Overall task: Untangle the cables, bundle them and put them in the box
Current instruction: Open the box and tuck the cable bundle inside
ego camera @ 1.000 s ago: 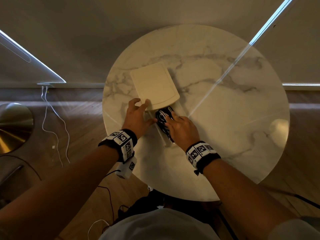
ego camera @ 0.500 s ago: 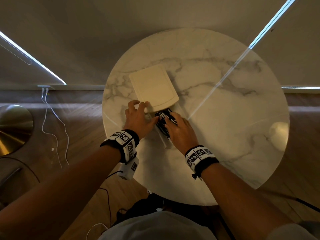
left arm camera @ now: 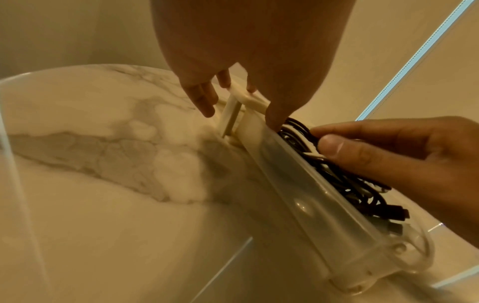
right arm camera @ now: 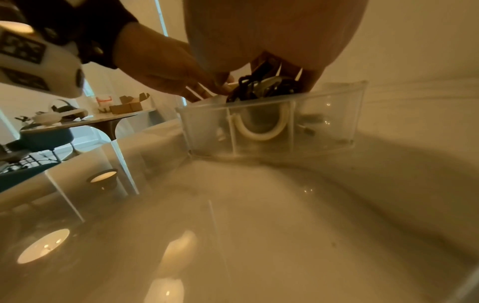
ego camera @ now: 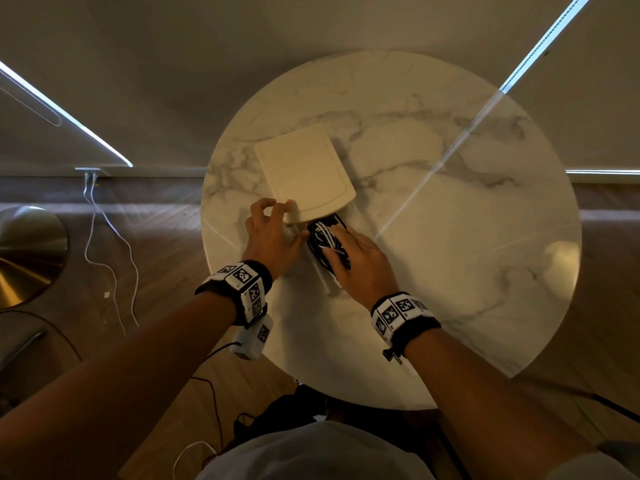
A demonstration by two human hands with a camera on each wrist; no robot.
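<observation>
A clear plastic box (ego camera: 323,284) sits on the marble table (ego camera: 450,271), its cream lid (ego camera: 304,174) raised over the far end. Black and white bundled cables (ego camera: 320,237) fill the box. My left hand (ego camera: 280,216) grips the lid's near corner, with the thumb on the box rim (left arm camera: 259,131). My right hand (ego camera: 337,237) reaches into the box and pinches the cables (left arm camera: 337,178) between thumb and fingers. In the right wrist view the box's front wall (right arm camera: 272,131) shows, with the cables (right arm camera: 259,88) heaped above its rim under my right hand (right arm camera: 282,78).
The round table's edge (ego camera: 214,271) runs just left of my left wrist. A white cable (ego camera: 104,244) trails on the wooden floor at the left beside a brass lamp base (ego camera: 24,254). Another table with small boxes (right arm camera: 124,106) stands beyond.
My left fingers have shifted up onto the lid's corner. My right hand has pushed a little deeper onto the cables. The box has stayed in place.
</observation>
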